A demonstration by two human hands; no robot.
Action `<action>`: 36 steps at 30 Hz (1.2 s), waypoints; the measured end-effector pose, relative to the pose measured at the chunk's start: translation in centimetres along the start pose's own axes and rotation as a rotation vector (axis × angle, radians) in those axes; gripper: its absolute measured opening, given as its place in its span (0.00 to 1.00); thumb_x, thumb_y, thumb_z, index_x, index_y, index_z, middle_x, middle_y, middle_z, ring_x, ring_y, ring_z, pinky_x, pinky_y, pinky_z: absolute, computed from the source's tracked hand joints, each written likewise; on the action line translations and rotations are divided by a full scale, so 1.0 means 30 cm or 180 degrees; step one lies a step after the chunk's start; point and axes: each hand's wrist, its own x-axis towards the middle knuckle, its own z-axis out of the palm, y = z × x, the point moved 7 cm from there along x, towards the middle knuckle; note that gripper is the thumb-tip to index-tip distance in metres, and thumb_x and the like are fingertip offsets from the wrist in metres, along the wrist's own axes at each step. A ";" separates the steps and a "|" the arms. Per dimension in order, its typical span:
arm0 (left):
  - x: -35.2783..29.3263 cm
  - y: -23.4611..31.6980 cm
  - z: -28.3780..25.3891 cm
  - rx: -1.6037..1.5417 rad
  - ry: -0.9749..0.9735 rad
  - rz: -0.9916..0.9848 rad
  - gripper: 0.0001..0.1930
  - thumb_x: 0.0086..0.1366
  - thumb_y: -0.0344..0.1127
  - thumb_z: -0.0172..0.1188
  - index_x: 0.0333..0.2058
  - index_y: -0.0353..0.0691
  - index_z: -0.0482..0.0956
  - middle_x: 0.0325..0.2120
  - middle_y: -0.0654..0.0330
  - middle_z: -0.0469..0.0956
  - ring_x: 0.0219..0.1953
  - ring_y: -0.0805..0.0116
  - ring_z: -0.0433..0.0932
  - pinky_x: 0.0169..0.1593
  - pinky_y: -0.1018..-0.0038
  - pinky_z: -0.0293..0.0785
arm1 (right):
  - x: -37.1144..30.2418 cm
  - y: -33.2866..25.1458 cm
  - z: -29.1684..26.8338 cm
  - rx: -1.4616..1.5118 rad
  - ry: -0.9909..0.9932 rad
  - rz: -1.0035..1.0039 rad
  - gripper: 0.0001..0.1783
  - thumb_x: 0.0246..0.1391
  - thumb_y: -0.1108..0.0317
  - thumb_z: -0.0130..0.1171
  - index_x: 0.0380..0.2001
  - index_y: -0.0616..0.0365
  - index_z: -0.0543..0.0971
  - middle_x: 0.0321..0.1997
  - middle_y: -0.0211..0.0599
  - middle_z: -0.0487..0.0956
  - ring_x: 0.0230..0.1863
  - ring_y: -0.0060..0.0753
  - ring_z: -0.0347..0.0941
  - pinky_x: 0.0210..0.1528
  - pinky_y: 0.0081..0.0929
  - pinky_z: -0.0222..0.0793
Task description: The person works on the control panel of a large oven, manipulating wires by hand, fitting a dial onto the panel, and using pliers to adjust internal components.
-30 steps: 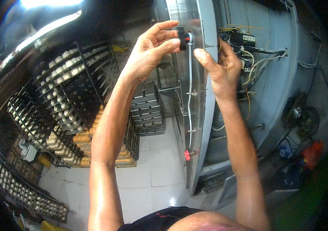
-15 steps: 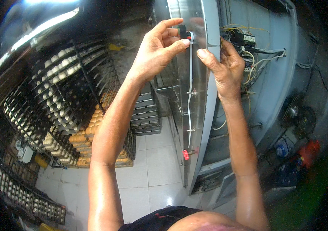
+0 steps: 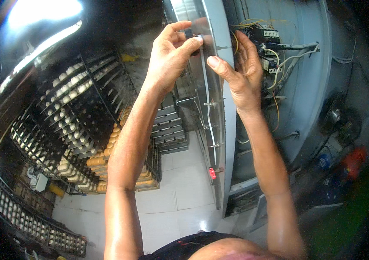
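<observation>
At the top of the shiny steel panel [image 3: 219,130], my left hand [image 3: 170,60] is closed on a small black switch-like part [image 3: 188,33]. Its thumb presses beside the part, partly covering it. My right hand [image 3: 245,80] is at the panel's grey-blue edge, its thumb stretched toward the steel face and its fingers apart on the inner side. Those fingers are close to thin yellow wires [image 3: 236,41] and a black electrical component [image 3: 267,34]. Whether they touch a wire is hard to make out. A white tube [image 3: 207,82] runs down the panel to a red valve handle [image 3: 212,173].
An open cabinet [image 3: 299,104] with wiring is on the right. Tall racks [image 3: 90,78] of pale dough pieces and browned buns [image 3: 97,161] stand on the left, with stacked dark trays [image 3: 171,130] beside them. White tiles cover the floor [image 3: 171,190]. A red object [image 3: 354,161] lies far right.
The view has shifted, so the panel and both hands appear farther left. My left hand keeps its pinch on the black part. The right hand stays at the panel edge, fingers slightly straighter.
</observation>
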 end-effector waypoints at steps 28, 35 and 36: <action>-0.137 -0.135 0.098 -0.1596 0.0976 0.0144 0.20 0.68 0.28 0.64 0.56 0.33 0.72 0.42 0.59 0.80 0.43 0.75 0.78 0.50 0.76 0.76 | 0.002 0.007 0.006 0.0112 -0.0263 0.0197 0.27 0.51 0.73 0.73 0.54 0.67 0.78 0.45 0.37 0.84 0.44 0.24 0.80 0.52 0.24 0.76; -0.183 -0.188 0.131 -0.1565 0.1130 0.0117 0.09 0.70 0.31 0.64 0.45 0.34 0.80 0.38 0.64 0.82 0.39 0.79 0.77 0.45 0.80 0.74 | 0.002 0.009 -0.008 -0.0056 -0.0262 0.0178 0.25 0.52 0.74 0.72 0.54 0.67 0.78 0.45 0.37 0.84 0.44 0.24 0.80 0.53 0.25 0.76; -0.190 -0.173 0.128 -0.1513 0.1253 0.0108 0.06 0.71 0.31 0.63 0.43 0.35 0.81 0.35 0.65 0.81 0.36 0.81 0.76 0.42 0.81 0.73 | -0.001 0.008 -0.007 -0.0062 -0.0259 0.0219 0.25 0.52 0.74 0.72 0.54 0.67 0.78 0.45 0.37 0.84 0.44 0.24 0.80 0.53 0.24 0.76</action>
